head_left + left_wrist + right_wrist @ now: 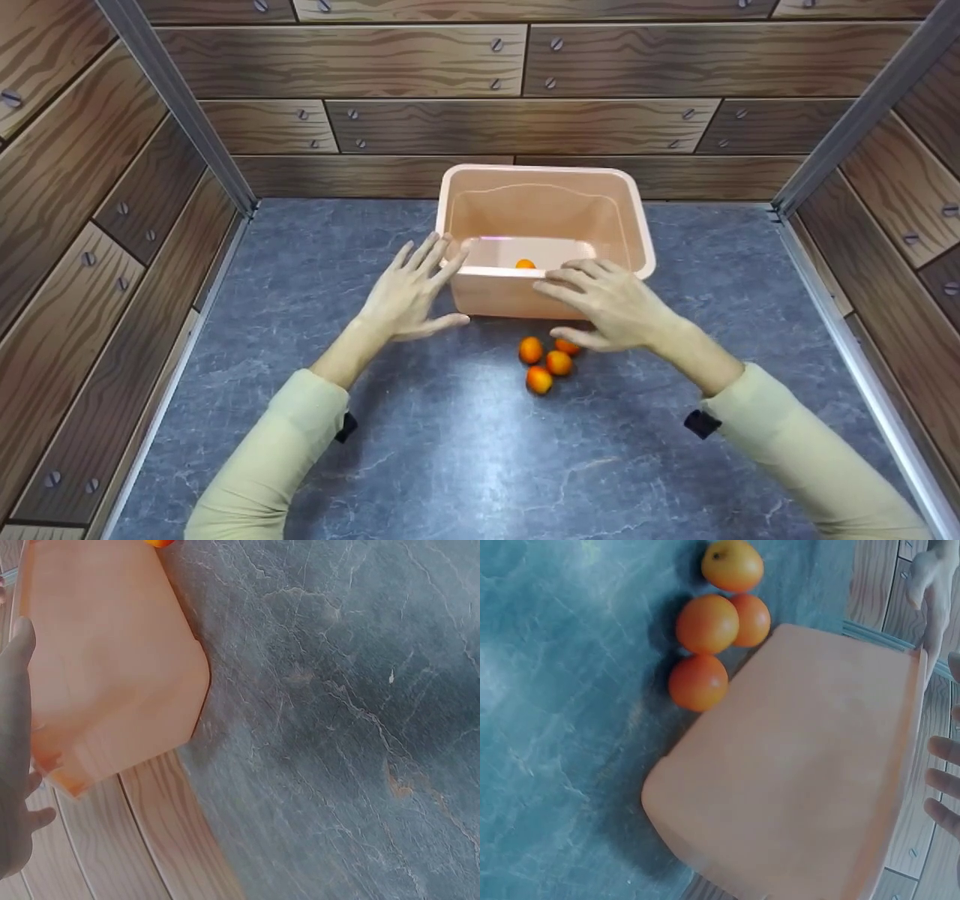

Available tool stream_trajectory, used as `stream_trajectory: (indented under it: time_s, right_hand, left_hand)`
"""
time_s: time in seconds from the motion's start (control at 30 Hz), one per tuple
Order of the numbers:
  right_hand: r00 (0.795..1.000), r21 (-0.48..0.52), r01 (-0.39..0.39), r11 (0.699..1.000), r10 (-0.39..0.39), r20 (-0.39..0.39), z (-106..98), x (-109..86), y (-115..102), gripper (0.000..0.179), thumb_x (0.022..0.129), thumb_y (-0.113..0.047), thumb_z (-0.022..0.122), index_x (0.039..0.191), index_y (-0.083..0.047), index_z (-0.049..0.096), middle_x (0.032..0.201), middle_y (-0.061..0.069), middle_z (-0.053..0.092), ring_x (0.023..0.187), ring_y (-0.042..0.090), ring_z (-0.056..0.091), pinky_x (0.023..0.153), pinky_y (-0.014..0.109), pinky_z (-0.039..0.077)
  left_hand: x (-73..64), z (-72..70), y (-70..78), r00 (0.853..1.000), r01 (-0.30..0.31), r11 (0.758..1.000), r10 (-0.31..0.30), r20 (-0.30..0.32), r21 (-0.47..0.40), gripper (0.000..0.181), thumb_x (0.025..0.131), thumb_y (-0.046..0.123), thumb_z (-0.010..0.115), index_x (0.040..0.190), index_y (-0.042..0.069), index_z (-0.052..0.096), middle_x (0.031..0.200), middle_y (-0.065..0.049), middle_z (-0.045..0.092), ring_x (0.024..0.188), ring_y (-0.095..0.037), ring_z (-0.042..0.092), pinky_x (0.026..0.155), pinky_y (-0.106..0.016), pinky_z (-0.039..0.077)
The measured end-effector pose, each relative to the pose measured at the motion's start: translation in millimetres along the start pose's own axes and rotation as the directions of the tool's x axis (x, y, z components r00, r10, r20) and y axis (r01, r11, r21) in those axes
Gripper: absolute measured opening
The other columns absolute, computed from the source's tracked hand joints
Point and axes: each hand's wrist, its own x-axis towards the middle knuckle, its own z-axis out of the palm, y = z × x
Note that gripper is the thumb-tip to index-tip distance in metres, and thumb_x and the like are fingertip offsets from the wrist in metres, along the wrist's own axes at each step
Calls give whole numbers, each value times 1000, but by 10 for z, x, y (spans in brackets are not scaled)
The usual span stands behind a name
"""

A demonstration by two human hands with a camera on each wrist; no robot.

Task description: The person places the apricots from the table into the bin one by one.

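A peach-coloured plastic bin (517, 296) stands upright, its open top facing up. Inside it one small orange fruit (525, 264) shows just above the front rim. My left hand (409, 294) is at the bin's front left corner, fingers spread and straight, holding nothing; whether it touches the rim I cannot tell. Over the front rim's right part is my right hand (611, 304), fingers extended and nothing in its grasp. Several orange-red fruits (707, 624) lie clustered before the bin, one (568, 348) partly covered by the right hand in the head view. Their exact kind is unclear.
The bin rests on a dark grey marbled tabletop (465, 450). Behind it rises a wood-patterned back wall (420, 64), with similar panels at both sides. Metal rails (862, 360) edge the surface left and right.
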Motion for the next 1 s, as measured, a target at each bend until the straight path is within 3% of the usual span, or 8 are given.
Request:
stream_trajectory:
  time_s: [0.37, 0.67, 1.0]
  right_hand:
    - [998, -10, 60, 998, -61, -12, 207, -142, -173, 66, 100, -65, 53, 145, -18, 64, 136, 9, 70, 123, 33, 64, 105, 50, 53]
    - [996, -2, 87, 996, -87, 2, 373, -239, -294, 70, 87, -57, 76, 144, -19, 65, 135, 8, 71, 120, 31, 64, 101, 47, 53]
    - [993, -22, 116, 993, -116, 19, 576, -351, -414, 73, 85, -63, 77, 144, -22, 63, 134, 7, 70, 116, 30, 66, 99, 45, 55]
  left_hand:
    - [4, 11, -7, 1000, -8, 1000, 8, -25, 1, 107, 91, 80, 56, 172, 24, 13, 174, -18, 29, 164, -36, 27, 128, -61, 33]
    - [0, 17, -8, 1000, -13, 1000, 13, -27, -8, 107, 91, 77, 59, 171, 23, 15, 175, -18, 28, 163, -37, 27, 128, -61, 32]
    - [4, 22, -8, 1000, -11, 1000, 11, -25, 4, 106, 92, 81, 52, 172, 23, 13, 174, -18, 30, 164, -36, 26, 128, -61, 32]
